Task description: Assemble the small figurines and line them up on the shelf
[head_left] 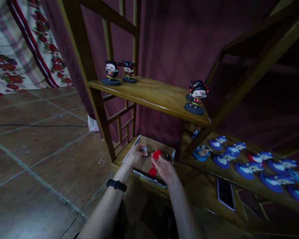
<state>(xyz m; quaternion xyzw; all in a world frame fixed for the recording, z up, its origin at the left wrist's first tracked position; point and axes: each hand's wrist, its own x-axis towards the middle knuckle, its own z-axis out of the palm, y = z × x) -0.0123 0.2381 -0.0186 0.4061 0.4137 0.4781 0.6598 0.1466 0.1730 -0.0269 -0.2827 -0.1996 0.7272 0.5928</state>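
Maroon curtain [164, 49] behind a wooden shelf unit [159, 96], and I've got both hands apart over an open box [161, 145] down low. My right hand [165, 169] has a red disc [156, 153] pinched; left hand [134, 155] touches a small pale piece [145, 151], can't tell if it's gripped.
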